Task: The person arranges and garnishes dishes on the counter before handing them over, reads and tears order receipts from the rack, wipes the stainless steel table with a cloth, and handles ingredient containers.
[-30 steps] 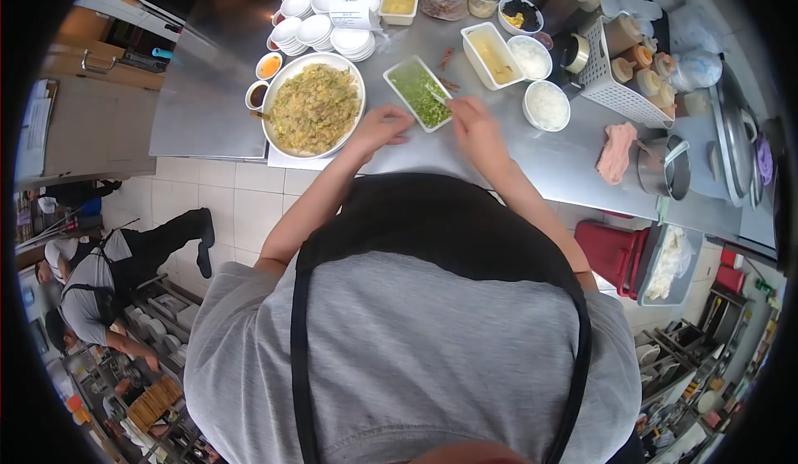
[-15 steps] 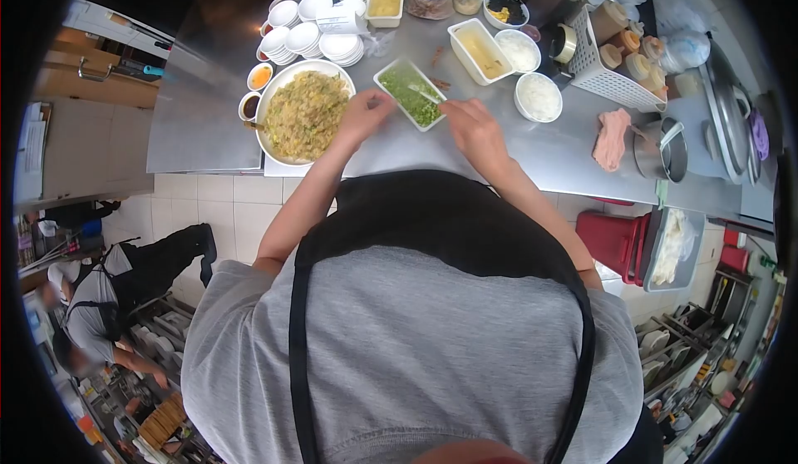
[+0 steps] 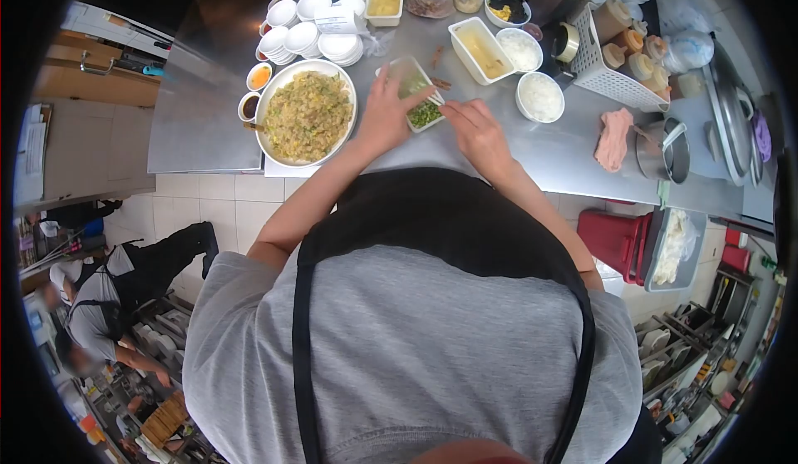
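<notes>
A white rectangular tub of chopped green onions sits on the steel counter in front of me. The greens show at its near end, while its far part looks pale and blurred. My left hand reaches over the tub's left side with its fingers spread; whether the fingertips touch the tub I cannot tell. At the tub's right edge, my right hand pinches the handle of a thin light utensil, likely a spoon, that slants over the tub. To the left stands a large white bowl of fried rice.
Small white bowls are stacked at the back left, beside sauce cups. White rice bowls and a yellow-filled tub stand right. Farther right are a bottle basket, pink cloth and pot. Co-workers are behind left.
My left hand has moved right and forward from beside the tub to over it, its fingers spreading. Less green shows in the tub's far part. My right hand stays almost in place.
</notes>
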Demonstrator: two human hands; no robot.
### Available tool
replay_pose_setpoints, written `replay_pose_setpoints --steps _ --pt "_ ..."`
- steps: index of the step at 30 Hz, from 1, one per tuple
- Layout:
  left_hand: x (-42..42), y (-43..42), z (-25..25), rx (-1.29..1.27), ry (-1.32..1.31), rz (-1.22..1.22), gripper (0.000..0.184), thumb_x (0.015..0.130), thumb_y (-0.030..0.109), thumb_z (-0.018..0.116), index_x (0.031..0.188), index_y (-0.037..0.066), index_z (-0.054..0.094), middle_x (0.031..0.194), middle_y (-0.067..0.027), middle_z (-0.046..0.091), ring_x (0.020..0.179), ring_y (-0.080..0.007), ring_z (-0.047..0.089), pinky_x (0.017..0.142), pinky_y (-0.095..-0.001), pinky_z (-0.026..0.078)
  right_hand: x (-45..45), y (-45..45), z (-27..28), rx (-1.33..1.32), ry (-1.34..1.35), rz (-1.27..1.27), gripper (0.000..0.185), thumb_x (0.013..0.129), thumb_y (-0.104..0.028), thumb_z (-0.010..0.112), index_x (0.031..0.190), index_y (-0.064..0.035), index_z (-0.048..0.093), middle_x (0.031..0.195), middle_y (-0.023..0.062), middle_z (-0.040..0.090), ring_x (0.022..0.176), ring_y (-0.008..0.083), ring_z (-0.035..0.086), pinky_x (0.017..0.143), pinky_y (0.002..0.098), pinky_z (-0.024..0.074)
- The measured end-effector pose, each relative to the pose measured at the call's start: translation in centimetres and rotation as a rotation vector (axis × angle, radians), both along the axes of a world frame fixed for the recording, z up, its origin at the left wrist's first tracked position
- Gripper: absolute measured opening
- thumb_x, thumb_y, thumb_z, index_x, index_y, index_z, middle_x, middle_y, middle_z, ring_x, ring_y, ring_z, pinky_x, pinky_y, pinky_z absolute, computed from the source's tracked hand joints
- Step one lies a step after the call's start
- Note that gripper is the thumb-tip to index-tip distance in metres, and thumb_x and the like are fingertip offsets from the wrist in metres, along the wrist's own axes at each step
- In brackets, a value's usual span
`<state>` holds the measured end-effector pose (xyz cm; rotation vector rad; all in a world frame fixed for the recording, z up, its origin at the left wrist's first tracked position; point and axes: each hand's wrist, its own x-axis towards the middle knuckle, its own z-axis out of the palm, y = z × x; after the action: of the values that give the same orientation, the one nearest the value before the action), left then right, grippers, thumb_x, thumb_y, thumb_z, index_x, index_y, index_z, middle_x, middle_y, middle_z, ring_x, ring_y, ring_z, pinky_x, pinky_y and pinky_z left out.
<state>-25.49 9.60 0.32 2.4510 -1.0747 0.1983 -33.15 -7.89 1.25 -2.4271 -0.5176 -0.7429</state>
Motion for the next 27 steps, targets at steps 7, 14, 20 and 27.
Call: replay_pose_setpoints --steps 7,14,20,27 --pt "2.3 0.9 -1.4 0.010 0.007 0.052 0.063 0.063 -0.013 0.045 0.114 0.024 0.054 0.138 -0.0155 0.021 0.125 -0.0417 0.020 0.100 -0.0459 0.026 -0.5 -0.4 0.9 0.031 -0.026 0.015 0.030 0.063 0.009 0.055 0.092 0.0012 0.060 0.091 0.0110 0.060 0.078 0.0249 0.055 0.068 0.0323 0.0465" --pt "4.1 1.6 -3.3 -0.207 0.075 0.060 0.039 0.073 -0.005 0.051 0.106 0.014 0.060 0.134 -0.0111 0.033 0.122 -0.0390 0.027 0.099 -0.0419 0.028 -0.8 -1.1 -0.2 0.488 0.187 -0.174 0.018 0.078 -0.001 0.056 0.094 -0.0020 0.063 0.083 0.0095 0.062 0.066 0.0165 0.056 0.060 0.0256 0.0439" --pt "3.5 0.5 -1.2 -0.375 0.109 0.113 0.028 0.073 -0.004 0.052 0.092 0.011 0.066 0.133 -0.0090 0.036 0.120 -0.0365 0.030 0.098 -0.0402 0.029 0.0 -1.2 -1.2 0.826 0.485 -0.298 0.020 0.080 -0.009 0.058 0.099 -0.0046 0.064 0.072 -0.0004 0.059 0.060 0.0029 0.047 0.054 0.0174 0.0376" --pt "1.9 -0.2 -0.5 -0.224 -0.064 0.008 0.036 0.065 -0.009 0.052 0.090 0.012 0.066 0.133 -0.0090 0.036 0.121 -0.0372 0.029 0.099 -0.0407 0.028 0.7 -1.0 -1.8 0.949 0.545 -0.293 0.020 0.079 -0.009 0.059 0.099 -0.0043 0.064 0.071 0.0002 0.059 0.059 0.0026 0.046 0.054 0.0170 0.0371"
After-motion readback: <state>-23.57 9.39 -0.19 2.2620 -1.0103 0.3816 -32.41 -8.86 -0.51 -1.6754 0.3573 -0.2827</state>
